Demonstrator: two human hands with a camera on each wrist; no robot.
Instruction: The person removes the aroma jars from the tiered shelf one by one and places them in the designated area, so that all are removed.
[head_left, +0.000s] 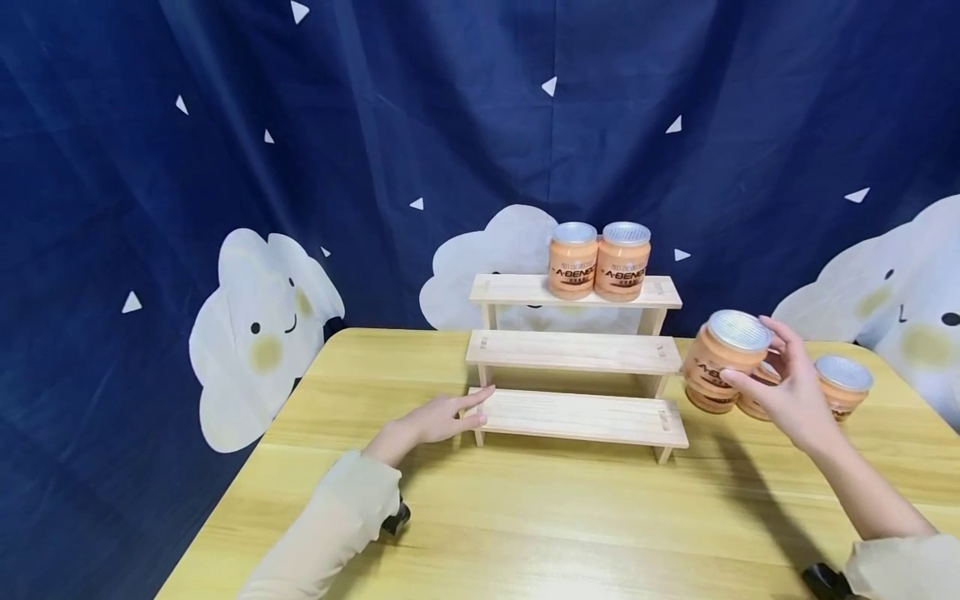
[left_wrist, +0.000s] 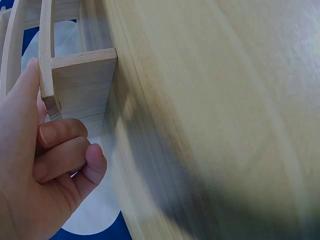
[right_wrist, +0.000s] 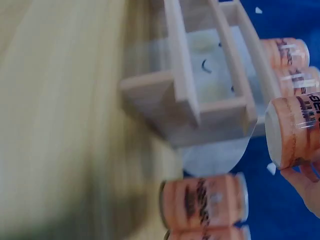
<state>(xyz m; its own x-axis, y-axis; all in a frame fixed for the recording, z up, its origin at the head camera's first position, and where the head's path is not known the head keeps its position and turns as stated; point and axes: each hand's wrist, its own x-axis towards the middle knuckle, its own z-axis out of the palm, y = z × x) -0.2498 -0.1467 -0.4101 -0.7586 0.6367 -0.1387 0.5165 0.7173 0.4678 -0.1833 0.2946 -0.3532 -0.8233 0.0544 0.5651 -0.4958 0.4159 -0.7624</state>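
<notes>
Head view: jar-shelving in hand, I'd judge, and mid-transfer! An orange jar (head_left: 712, 354) hangs tilted just beside the right end of the wooden stand (head_left: 573, 352).
Next move: calls, I reckon, for levelling that jar, swinging it left over a tier and landing it base first.
Right hand (head_left: 795, 400): pinching the jar, which sits between thumb on the near side and fingers on the far side, forefinger up by the silver lid (head_left: 740, 331).
Left hand (head_left: 442, 419): thumb and forefinger apart at the left end of the lowest tier (head_left: 573, 414), other fingers curled; gripping or merely resting? Can't tell.
Top tier (head_left: 510, 289): two matching jars (head_left: 573, 271), upright, side by side.
Table (head_left: 525, 517): three more jars (head_left: 843, 387), below and beyond the right hand.
</notes>
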